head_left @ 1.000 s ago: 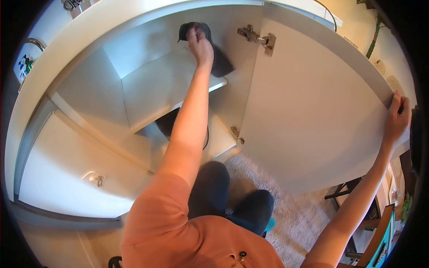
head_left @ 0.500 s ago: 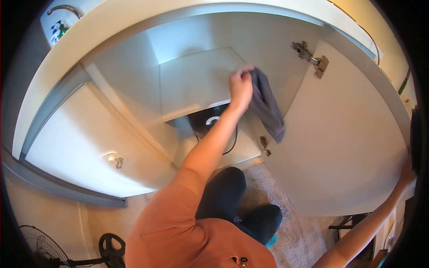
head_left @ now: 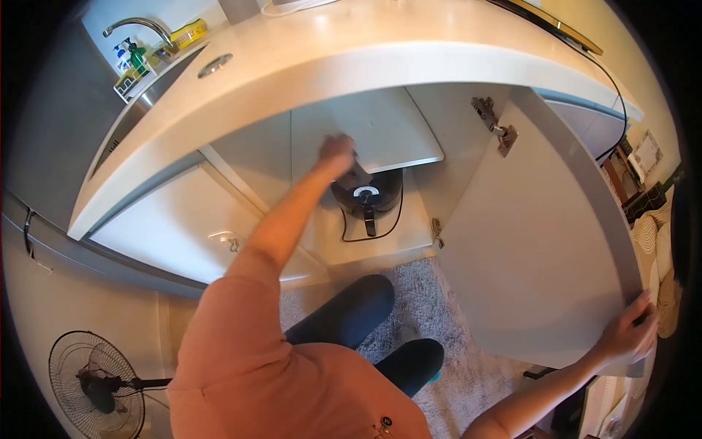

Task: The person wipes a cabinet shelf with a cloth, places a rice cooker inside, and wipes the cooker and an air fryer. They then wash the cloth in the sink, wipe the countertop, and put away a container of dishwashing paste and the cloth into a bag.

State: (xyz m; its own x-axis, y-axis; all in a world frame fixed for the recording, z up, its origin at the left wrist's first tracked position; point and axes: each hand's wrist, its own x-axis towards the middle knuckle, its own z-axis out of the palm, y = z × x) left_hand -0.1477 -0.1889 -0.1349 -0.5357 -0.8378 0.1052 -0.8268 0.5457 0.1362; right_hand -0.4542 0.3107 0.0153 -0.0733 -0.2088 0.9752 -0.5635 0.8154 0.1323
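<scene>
My left hand [head_left: 336,155], blurred by motion, is closed on a dark grey cloth [head_left: 356,174] at the front of the cabinet's inner shelf [head_left: 380,132]. Part of the cloth is hidden behind the hand. Below the shelf, a black appliance [head_left: 373,197] with a round dial, a front handle and a cord stands on the cabinet floor. My right hand [head_left: 630,331] grips the outer edge of the open right cabinet door [head_left: 541,249].
The curved countertop [head_left: 351,58] overhangs the cabinet. At the upper left are a sink with a faucet [head_left: 139,23] and bottles [head_left: 131,58]. A left door [head_left: 175,219] stands beside the opening. A fan [head_left: 95,380] is at lower left, a grey rug [head_left: 453,344] below.
My left hand has moved left and slightly down with the cloth. My right hand now shows clearly on the door edge. The view has shifted, showing more countertop and the whole appliance front.
</scene>
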